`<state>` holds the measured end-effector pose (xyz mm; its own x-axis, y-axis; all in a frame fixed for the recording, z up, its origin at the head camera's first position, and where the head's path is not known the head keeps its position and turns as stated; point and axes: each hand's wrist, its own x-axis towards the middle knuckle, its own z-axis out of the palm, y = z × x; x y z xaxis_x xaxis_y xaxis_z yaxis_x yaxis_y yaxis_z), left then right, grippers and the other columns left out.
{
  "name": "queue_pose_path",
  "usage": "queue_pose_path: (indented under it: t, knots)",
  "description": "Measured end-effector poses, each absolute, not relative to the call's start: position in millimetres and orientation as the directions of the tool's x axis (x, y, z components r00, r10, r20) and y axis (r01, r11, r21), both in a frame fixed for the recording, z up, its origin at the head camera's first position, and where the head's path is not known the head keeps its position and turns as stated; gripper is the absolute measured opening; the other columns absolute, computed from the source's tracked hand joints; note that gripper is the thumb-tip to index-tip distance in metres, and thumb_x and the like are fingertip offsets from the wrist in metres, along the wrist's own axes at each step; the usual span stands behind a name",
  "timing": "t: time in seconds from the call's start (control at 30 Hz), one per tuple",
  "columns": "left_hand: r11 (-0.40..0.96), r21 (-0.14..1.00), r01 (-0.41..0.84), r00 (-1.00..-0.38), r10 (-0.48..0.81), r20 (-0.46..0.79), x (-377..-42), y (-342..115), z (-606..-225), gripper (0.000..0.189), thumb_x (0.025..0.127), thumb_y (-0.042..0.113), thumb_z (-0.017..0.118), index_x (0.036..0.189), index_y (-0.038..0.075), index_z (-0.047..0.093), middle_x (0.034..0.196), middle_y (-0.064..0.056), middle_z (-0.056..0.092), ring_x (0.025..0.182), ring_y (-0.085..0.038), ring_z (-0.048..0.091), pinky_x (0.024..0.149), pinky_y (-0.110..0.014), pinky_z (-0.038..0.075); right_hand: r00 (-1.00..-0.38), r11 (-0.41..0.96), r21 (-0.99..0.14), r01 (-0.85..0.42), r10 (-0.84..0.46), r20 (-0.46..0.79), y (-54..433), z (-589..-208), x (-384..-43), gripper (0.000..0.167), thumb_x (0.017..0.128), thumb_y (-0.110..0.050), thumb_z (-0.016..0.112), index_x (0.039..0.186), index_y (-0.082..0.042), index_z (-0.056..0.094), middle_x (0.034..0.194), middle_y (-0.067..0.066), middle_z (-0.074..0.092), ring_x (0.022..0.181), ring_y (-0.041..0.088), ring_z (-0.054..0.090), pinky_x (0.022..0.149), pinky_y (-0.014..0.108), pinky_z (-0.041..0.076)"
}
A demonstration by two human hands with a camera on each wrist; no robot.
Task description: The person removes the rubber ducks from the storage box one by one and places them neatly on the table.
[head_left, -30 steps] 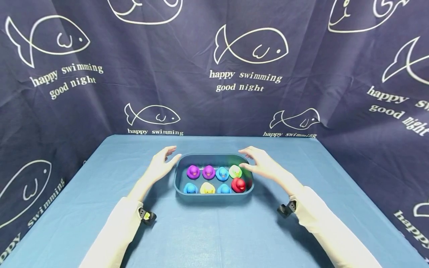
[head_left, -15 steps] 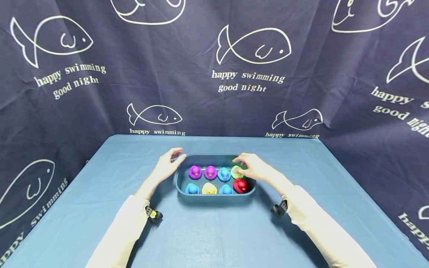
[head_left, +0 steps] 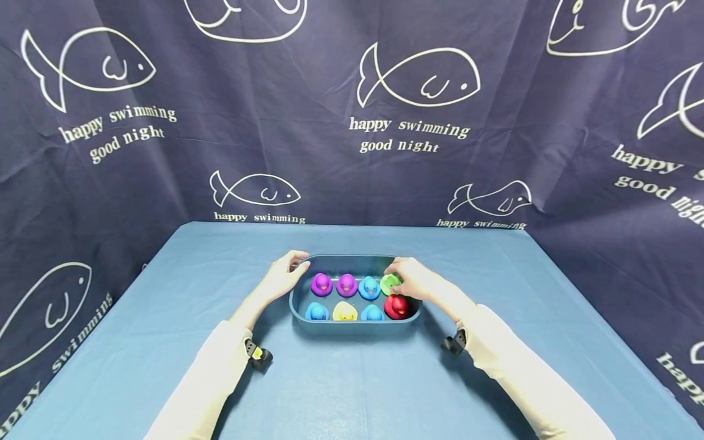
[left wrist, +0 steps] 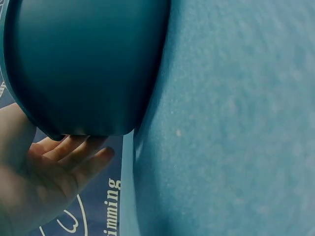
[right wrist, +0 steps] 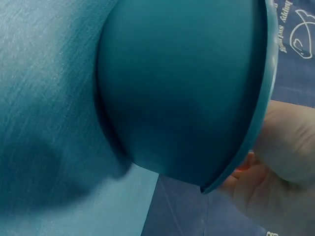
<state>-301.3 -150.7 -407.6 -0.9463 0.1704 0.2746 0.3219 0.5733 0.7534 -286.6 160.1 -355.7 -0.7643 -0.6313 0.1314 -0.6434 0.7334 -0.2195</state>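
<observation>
A dark teal oblong box (head_left: 352, 324) holds several rubber ducks. My right hand (head_left: 415, 281) reaches over its right end and pinches a green rubber duck (head_left: 388, 283) in the back row, thumb in front and fingers behind. Close under that thumb sits a red duck (head_left: 395, 307). At the back left corner my left hand (head_left: 277, 280) holds the box's rim; in the left wrist view its fingers (left wrist: 83, 164) pass behind the end wall, and the thumb tip is hidden. The right wrist view shows the box wall (right wrist: 182, 88) covering most of my right fingers.
Two purple ducks (head_left: 321, 285) and a blue duck (head_left: 369, 288) share the back row; a yellow duck (head_left: 344, 312) sits between two blue ones in front. Blue cloth (head_left: 352, 385) covers the table, and a dark fish-print curtain (head_left: 330, 122) hangs around it.
My right hand has come down into the box and closed on the green duck. The left hand has moved right to the box's rim. The view has shifted slightly.
</observation>
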Motion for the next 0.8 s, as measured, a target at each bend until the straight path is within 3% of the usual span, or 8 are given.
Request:
queue_pose_path:
  t: [0.23, 0.53, 0.8]
  knots:
    - [0.546, 0.75, 0.372, -0.927, 0.188, 0.324, -303.4, -151.5, -411.1, 0.028, 0.092, 0.006, 0.051, 0.118, -0.004, 0.057, 0.111, -0.023, 0.064, 0.1, -0.035, 0.062, 0.09, -0.045, 0.047, -0.763, 0.735, -0.209, -0.645, -0.629, 0.148, 159.8, -358.7, -286.9, 0.027, 0.074, 0.0, 0.073, 0.1, 0.006, 0.068, 0.093, 0.014, 0.064, 0.083, 0.023, 0.059, 0.074, 0.032, 0.05]
    - [0.537, 0.738, 0.407, -0.913, 0.207, 0.353, -303.2, -157.8, -409.7, 0.027, 0.091, 0.003, 0.052, 0.115, -0.007, 0.059, 0.108, -0.025, 0.065, 0.099, -0.037, 0.063, 0.089, -0.046, 0.048, -0.755, 0.719, -0.23, -0.656, -0.626, 0.196, 155.7, -368.3, -289.7, 0.026, 0.075, -0.001, 0.072, 0.1, 0.006, 0.068, 0.092, 0.013, 0.063, 0.08, 0.02, 0.058, 0.07, 0.028, 0.049]
    - [0.507, 0.794, 0.336, -0.941, 0.152, 0.302, -301.6, -156.3, -407.0, 0.028, 0.092, 0.007, 0.052, 0.117, -0.005, 0.058, 0.112, -0.024, 0.064, 0.103, -0.034, 0.061, 0.091, -0.045, 0.046, -0.748, 0.719, -0.211, -0.662, -0.62, 0.237, 154.1, -371.0, -290.0, 0.027, 0.073, -0.002, 0.074, 0.097, 0.006, 0.068, 0.092, 0.014, 0.064, 0.081, 0.021, 0.058, 0.07, 0.028, 0.049]
